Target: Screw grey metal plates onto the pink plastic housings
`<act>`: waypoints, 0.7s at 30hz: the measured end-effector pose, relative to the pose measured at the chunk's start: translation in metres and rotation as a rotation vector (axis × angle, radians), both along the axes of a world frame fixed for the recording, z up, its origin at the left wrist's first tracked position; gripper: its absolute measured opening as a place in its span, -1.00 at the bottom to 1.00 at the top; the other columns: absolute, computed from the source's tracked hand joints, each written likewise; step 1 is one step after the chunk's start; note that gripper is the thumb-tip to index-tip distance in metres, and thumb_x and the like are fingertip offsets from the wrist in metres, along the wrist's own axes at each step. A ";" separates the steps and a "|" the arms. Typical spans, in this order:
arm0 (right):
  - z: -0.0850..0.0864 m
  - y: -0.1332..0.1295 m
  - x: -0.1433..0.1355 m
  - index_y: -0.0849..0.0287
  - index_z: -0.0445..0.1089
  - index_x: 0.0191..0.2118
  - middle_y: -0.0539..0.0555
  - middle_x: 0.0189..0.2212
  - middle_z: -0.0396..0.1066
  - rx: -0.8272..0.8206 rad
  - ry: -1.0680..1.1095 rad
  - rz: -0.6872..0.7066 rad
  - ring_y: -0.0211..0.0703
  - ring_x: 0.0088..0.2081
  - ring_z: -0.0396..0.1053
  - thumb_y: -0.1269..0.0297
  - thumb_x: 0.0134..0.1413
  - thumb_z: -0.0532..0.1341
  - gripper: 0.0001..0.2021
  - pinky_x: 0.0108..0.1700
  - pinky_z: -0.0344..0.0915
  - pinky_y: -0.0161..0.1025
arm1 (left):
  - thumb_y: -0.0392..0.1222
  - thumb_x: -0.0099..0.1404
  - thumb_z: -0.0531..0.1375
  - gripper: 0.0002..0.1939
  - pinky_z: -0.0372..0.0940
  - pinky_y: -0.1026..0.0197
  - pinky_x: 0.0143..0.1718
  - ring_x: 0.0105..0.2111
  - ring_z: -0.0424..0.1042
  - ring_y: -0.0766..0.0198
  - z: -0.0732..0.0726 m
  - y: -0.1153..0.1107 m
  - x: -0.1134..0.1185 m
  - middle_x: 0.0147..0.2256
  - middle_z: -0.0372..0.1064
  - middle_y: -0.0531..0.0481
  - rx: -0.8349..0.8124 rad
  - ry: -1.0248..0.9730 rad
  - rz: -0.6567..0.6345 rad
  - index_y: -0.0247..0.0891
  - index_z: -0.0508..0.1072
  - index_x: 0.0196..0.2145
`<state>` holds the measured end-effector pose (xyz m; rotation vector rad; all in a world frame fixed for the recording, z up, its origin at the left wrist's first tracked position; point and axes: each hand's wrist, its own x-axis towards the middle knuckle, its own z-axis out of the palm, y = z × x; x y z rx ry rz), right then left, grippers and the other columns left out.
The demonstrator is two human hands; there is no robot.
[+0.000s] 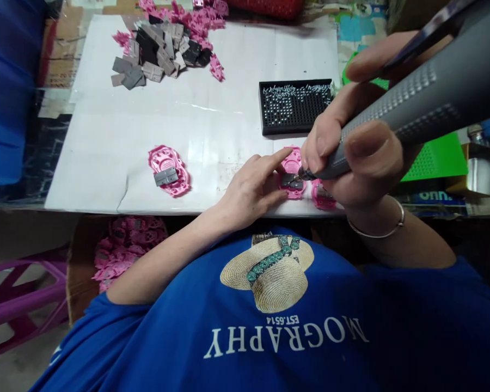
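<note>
My right hand point(363, 136) is wrapped round a grey electric screwdriver point(408, 103). The driver's tip meets the dark plate point(293, 181) lying on a pink plastic part point(291, 159) near the table's front edge. With thumb and forefinger on either side, my left hand point(255, 185) holds that pink part against the table. Another pink part point(323, 197) lies just right of it, partly under my right hand. Further left, a pink part point(167, 158) has a grey plate point(165, 177) resting on it.
A black tray point(288, 130) of small screws stands behind my hands. Grey and black plates point(159, 49) and pink parts point(200, 24) are heaped at the back left. A green container point(436, 158) is at the right. Below the table, a box holds pink parts point(126, 245).
</note>
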<state>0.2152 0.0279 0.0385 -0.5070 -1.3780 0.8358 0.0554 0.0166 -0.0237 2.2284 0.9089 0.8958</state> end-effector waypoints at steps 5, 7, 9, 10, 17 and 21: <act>-0.017 0.009 -0.001 0.07 0.40 -0.16 -0.07 -0.47 0.24 0.027 0.081 -0.011 -0.32 -0.60 0.18 0.17 0.00 0.39 -0.71 -0.64 0.16 -0.26 | -0.27 0.23 0.30 -0.56 0.25 0.16 -0.19 -0.24 0.34 0.22 -0.002 0.001 0.000 -0.16 0.44 -0.05 0.012 -0.004 0.007 -0.23 0.36 0.06; -0.017 0.010 -0.002 0.08 0.40 -0.16 -0.06 -0.44 0.26 0.051 0.086 0.003 -0.33 -0.60 0.18 0.18 0.00 0.39 -0.72 -0.64 0.14 -0.25 | -0.27 0.23 0.30 -0.56 0.25 0.16 -0.20 -0.24 0.34 0.22 -0.002 0.001 0.000 -0.20 0.44 -0.04 0.013 -0.008 0.002 -0.23 0.36 0.06; -0.017 0.008 -0.003 0.05 0.40 -0.16 -0.05 -0.44 0.25 0.027 0.081 -0.004 -0.32 -0.61 0.15 0.15 0.00 0.39 -0.71 -0.65 0.12 -0.24 | -0.27 0.24 0.29 -0.58 0.25 0.16 -0.19 -0.25 0.34 0.22 -0.002 0.001 0.001 -0.22 0.44 -0.03 0.015 -0.014 0.002 -0.23 0.37 0.05; -0.017 0.007 -0.003 0.02 0.40 -0.15 -0.06 -0.45 0.24 0.004 0.070 -0.013 -0.31 -0.62 0.14 0.12 0.01 0.39 -0.71 -0.65 0.12 -0.24 | -0.27 0.24 0.28 -0.59 0.25 0.16 -0.19 -0.25 0.34 0.22 -0.002 0.001 0.001 -0.23 0.44 -0.03 0.018 -0.017 0.003 -0.23 0.37 0.04; -0.022 0.007 0.000 -0.01 0.37 -0.13 -0.08 -0.55 0.12 -0.009 -0.033 -0.086 -0.27 -0.62 0.15 0.01 -0.02 0.37 -0.64 -0.64 0.16 -0.28 | -0.30 0.25 0.25 -0.63 0.28 0.14 -0.16 -0.24 0.36 0.20 -0.005 0.002 0.003 -0.22 0.43 -0.03 0.045 -0.020 0.013 -0.23 0.38 0.02; -0.018 0.009 -0.004 0.01 0.38 -0.16 -0.09 -0.55 0.16 0.018 0.015 -0.035 -0.31 -0.67 0.07 0.08 -0.02 0.38 -0.68 -0.69 0.05 -0.28 | -0.30 0.25 0.25 -0.63 0.30 0.13 -0.15 -0.22 0.36 0.18 -0.006 0.002 0.004 -0.23 0.42 -0.05 0.047 -0.012 0.025 -0.22 0.38 0.02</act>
